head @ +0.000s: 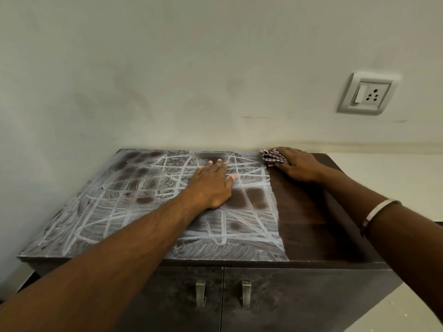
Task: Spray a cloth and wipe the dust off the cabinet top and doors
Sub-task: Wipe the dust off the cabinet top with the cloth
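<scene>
Dark wood doors: two cabinet doors (251, 300) nearest the camera, dull and smudged with grey dust, cut off by the lower edge of the view; the left door is partly hidden behind the left forearm.
Handles: two small grey metal handles (200, 293), one each side of the seam between the doors.
Bracelet: a pale band (381, 209) on the right wrist, at the right of the cabinet.
Cabinet top: a flat dark wood surface (318, 216); its left and middle part is coated in pale dust marked with crossing lines and swirls, while a strip along its right side is clean, dark and smooth.
Left hand: left hand (211, 185) lies palm down on the dusty middle of the cabinet top, grip open, fingers spread flat and holding nothing.
Right hand: right hand (297, 164) rests at the back right of the cabinet top, grip curled down onto the cloth.
Cloth: a bunched, checked cloth (272, 156) at the back edge of the cabinet top, pressed under the right fingers; only its left part shows, the rest is hidden beneath the hand.
Wall: pale, matt wall (167, 80) with faint smudges, behind the cabinet.
Socket: white switch-and-socket plate (366, 94) on the wall, above the cabinet's right end.
</scene>
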Demonstrator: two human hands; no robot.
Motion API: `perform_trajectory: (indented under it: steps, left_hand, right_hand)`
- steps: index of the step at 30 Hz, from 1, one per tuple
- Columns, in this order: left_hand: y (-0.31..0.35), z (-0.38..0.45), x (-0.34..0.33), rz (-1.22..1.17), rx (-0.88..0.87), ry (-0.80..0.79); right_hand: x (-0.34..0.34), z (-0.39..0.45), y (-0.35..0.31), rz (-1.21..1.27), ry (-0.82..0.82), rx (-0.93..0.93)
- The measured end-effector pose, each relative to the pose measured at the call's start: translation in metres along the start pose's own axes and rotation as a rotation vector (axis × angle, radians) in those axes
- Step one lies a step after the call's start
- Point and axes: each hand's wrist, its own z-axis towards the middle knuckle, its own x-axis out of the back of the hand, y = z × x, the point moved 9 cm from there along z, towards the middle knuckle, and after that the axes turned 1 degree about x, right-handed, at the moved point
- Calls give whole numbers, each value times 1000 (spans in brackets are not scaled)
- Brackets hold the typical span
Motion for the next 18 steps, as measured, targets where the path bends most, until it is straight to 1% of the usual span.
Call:
perform_trajectory:
  steps: [3,7,11,14,18]
  left_hand:
    - [-4,-2,0,-9,5,3]
    - [-5,-2,0,-15,7,8]
    - [-5,-1,1,-15,0,18]
    - [-9,-1,2,-9,-8,29]
    - [-17,-3,4,-4,-4,37]
  right_hand:
    - [1,-3,9,41,-23,-13]
    - [-1,12,4,-15,-30,-93]
    - [-5,14,-8,1,-26,-39]
    - [-2,4,5,55,-6,-1]
    - [3,0,43,30,-2,-134]
